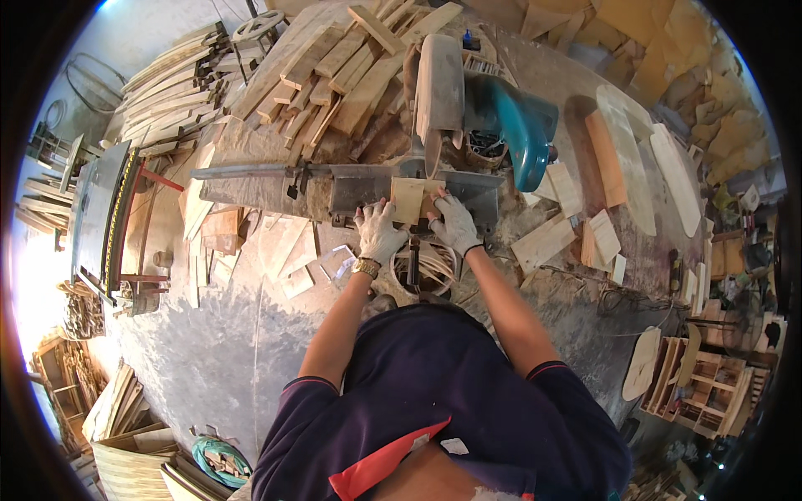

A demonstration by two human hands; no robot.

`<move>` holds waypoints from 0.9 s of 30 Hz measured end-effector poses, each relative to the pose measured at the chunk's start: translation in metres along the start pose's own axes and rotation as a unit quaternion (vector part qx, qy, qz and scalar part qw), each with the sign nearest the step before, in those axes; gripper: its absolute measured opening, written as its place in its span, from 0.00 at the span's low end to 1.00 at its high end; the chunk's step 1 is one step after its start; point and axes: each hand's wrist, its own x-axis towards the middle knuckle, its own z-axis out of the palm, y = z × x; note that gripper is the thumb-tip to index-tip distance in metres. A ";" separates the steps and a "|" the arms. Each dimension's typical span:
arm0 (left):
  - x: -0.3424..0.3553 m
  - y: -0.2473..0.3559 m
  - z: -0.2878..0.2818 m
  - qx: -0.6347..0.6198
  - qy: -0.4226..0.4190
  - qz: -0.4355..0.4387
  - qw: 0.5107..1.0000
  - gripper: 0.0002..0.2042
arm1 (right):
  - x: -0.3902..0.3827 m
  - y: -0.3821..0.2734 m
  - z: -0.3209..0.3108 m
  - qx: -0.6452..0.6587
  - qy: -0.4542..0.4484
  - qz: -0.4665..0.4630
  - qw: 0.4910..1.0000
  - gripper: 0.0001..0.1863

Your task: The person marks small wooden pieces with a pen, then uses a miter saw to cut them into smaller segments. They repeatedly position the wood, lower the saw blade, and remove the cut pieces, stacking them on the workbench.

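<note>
My left hand [378, 231], in a dusty white glove with a gold watch at the wrist, grips the left edge of a small pale wooden piece [408, 200]. My right hand [455, 221], also gloved, holds the piece's right side. The piece lies on the grey metal bed [351, 190] of a mitre saw, right under the saw's raised head [439, 88] with its teal motor housing [520, 125]. Its blade is mostly hidden by the guard.
A heap of cut wooden blocks [334, 75] lies behind the saw. Planks [167, 92] are stacked at the far left. Flat oval and rectangular boards [635, 159] rest on the right. A bucket with wood strips [426, 267] sits below the saw. Offcuts [292, 267] litter the dusty floor.
</note>
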 end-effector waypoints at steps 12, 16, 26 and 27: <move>0.018 -0.028 0.008 0.019 0.006 0.108 0.994 0.08 | 0.016 -0.043 -0.009 -0.096 -0.100 0.075 0.988 0.38; 0.023 -0.032 0.006 0.025 0.013 0.123 0.992 0.07 | 0.014 -0.042 -0.006 -0.102 -0.076 0.068 0.990 0.35; 0.022 -0.031 0.004 0.013 0.003 0.110 0.994 0.07 | 0.010 -0.033 -0.006 -0.060 -0.053 0.043 0.996 0.37; 0.022 -0.031 0.004 0.019 -0.011 0.100 0.995 0.07 | 0.008 -0.030 -0.006 -0.016 -0.027 0.085 0.996 0.37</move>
